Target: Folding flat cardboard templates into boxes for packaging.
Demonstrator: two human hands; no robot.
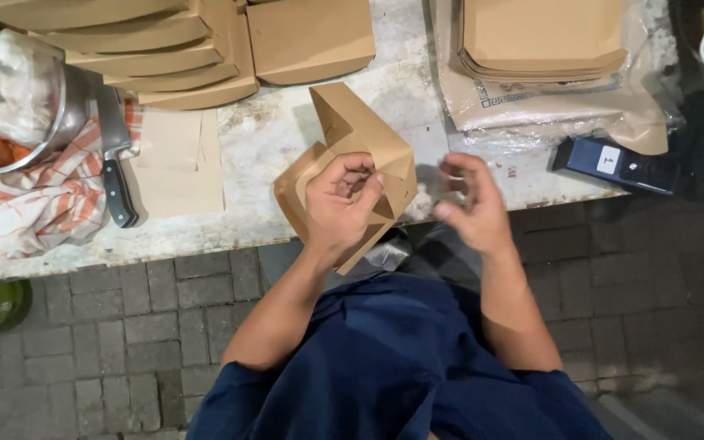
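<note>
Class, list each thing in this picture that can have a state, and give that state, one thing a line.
Brown paper box: half folded, flaps loose.
Left hand: gripping the box.
Right hand: free, fingers curled, blurred.
Finished boxes: folded, stacked.
Flat blanks: unfolded, piled on plastic wrap.
Knife: lying flat beside striped cloth.

The half-folded box (pixel 352 155) is matt brown paperboard, like the stacked boxes (pixel 165 57). The surface (pixel 287 130) is rough, stained stone (perhaps marble). Glossy plastic wrap (pixel 547 114) covers flat blanks; the bowl (pixel 67 106) is shiny metal.
</note>
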